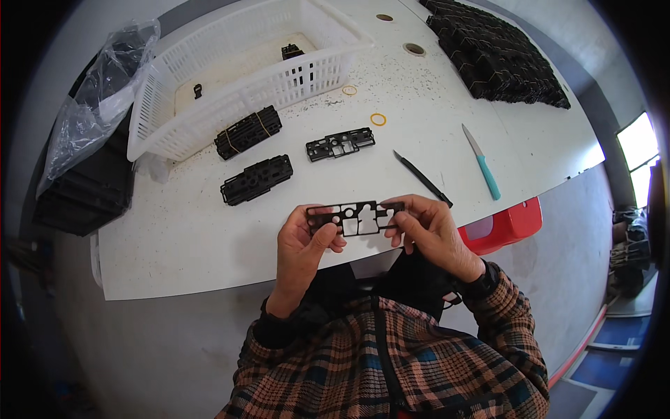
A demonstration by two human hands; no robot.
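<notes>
A flat black plastic frame with round and square cut-outs [377, 218] is held level over the table's near edge. My left hand [304, 241] pinches its left end between thumb and fingers. At its right end, my right hand [430, 230] grips it the same way. Beyond it on the table lies a similar black frame piece [340, 144]. Left of that sit a stack of black frames [257, 179] and a second stack [248, 133] bound with rubber bands.
A white slatted basket [244, 91] with a few black parts stands at the back left. A black-handled knife [423, 179] and a turquoise-handled knife [483, 164] lie right. Rubber bands [378, 119] lie mid-table. Many bundled black frames [499, 56] fill the far right. A red stool [509, 227] stands beside the table.
</notes>
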